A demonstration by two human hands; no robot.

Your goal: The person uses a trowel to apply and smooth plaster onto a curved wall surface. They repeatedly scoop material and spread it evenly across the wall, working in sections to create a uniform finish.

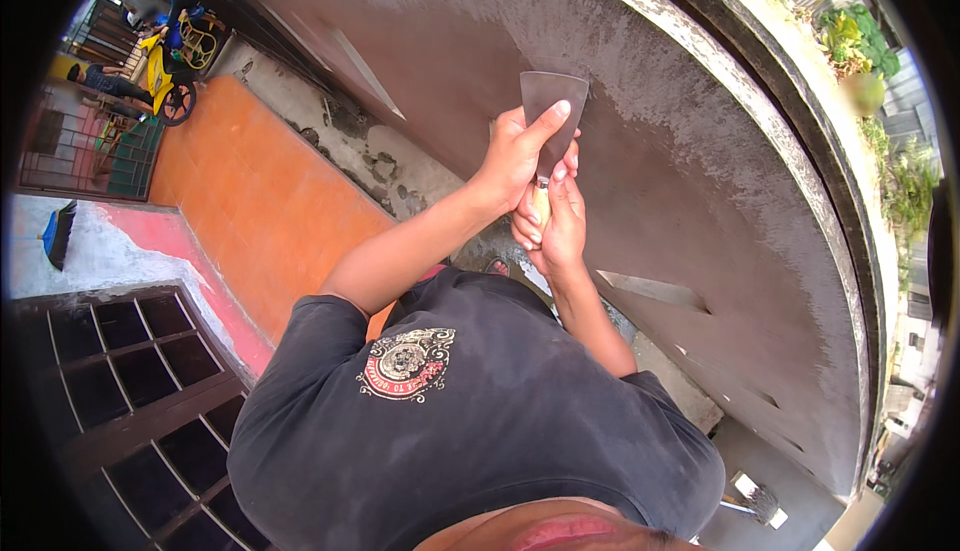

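A putty knife (556, 87) with a wide grey metal blade and a pale wooden handle is held up in front of the grey wall (450, 61). Around the lower blade wraps my left hand (512, 159), its thumb lying flat on the metal face. My right hand (566, 223) closes on the handle just below, with part of the wood showing between the fingers. The blade's wide edge points up towards the wall; whether it touches the surface I cannot tell. Dark smooth patches and lighter rough ones cover the wall.
Orange tiled floor (270, 201) stretches to the left. Beyond it are a yellow motorcycle (160, 76) and another person (112, 81). A blue broom (57, 236) is against the painted wall, near a barred window (130, 391). A brush (765, 504) is at the lower right.
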